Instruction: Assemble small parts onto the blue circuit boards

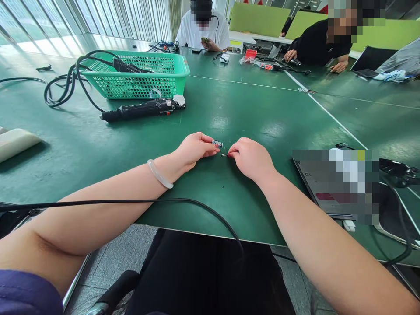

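Note:
Between the thumb and fingers of my left hand (197,148) is a small circuit board (217,143), its end sticking out toward the right. My right hand (251,158) pinches a tiny pale, slim piece (224,154), too small to name, just below and to the right of the board. A short gap separates the two pieces. Both hands are low over the green table (210,192), near its front edge. The fingertips of my right hand are partly hidden behind its knuckles.
A green plastic basket (138,85) with a cable stands at the back left. In front of it lies a black electric screwdriver (141,109). A laptop-like flat item (328,183) lies at the right. A black cable (183,200) crosses over my left forearm. Two people sit across the table.

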`<state>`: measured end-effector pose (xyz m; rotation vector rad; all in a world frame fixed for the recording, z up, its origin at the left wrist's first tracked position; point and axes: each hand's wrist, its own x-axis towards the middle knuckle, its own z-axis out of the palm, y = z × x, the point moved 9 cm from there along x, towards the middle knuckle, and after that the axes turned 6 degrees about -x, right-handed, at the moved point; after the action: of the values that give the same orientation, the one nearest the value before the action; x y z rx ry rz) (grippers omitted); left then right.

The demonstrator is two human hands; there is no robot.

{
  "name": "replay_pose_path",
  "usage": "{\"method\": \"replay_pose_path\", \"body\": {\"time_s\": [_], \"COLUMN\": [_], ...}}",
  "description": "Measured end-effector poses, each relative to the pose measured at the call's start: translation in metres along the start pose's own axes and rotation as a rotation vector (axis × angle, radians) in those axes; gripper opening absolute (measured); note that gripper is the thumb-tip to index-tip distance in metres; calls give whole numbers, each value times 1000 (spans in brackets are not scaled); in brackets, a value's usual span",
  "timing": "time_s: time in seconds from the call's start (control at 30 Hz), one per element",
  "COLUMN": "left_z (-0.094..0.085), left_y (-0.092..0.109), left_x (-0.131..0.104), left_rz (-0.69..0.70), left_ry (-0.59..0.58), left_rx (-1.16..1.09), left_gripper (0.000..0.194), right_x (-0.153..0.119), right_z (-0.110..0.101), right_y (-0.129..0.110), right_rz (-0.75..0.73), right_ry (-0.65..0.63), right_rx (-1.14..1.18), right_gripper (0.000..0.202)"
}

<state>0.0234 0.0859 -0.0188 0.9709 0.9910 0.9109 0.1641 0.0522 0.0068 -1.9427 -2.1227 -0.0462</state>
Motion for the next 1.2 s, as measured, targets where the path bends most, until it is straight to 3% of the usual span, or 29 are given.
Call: {"method": "replay_pose_path", "body": {"time_s": [0.13, 0.23, 0.43, 1.2], "left_z": [1, 2, 6, 8], "left_y": [-3, -4, -4, -4], "left_x": [2, 1, -1, -3], "left_rz": [-3, 3, 4, 11], "left_ry": [-25, -41, -63, -85], "left_rx": [6, 11, 8, -2], "left_gripper": [19, 20, 22, 22], "right_x": [-4, -7, -4, -6], "right_z": [-24, -36, -29, -32], "right_y": [7, -2, -17, -18], "right_rz": [57, 32, 18, 4], "right_ry": [164, 242, 179, 193], "right_rx": [70, 136, 124, 137], "right_gripper": [19, 18, 18, 15]}}
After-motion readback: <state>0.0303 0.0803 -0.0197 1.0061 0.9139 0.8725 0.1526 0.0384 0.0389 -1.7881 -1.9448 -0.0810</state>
